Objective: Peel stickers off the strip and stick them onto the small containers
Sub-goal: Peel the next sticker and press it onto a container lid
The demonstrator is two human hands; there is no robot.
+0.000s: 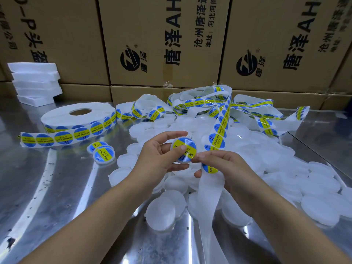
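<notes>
Container (pixel 181 160), small, round, translucent white: 1 in work, held up over the table (pixel 47 187). Left hand (pixel 158 157) grips its rim, with the thumb pressing a blue-and-yellow sticker (pixel 187 142) onto the lid. Right hand (pixel 226 168) curls round the strip (pixel 219 130), its fingertips touching the sticker's edge, and bare backing hangs below it. Finished: 2 labelled containers (pixel 102 152) lie together left of the hands. Outstanding: a large heap of unlabelled containers (pixel 276 168) spreads beneath and right of the hands. Stock: the tangled strip carries many stickers, and the roll (pixel 78 115) looks nearly full. Judgement: the task is at an early stage, and the current sticker appears almost seated.
</notes>
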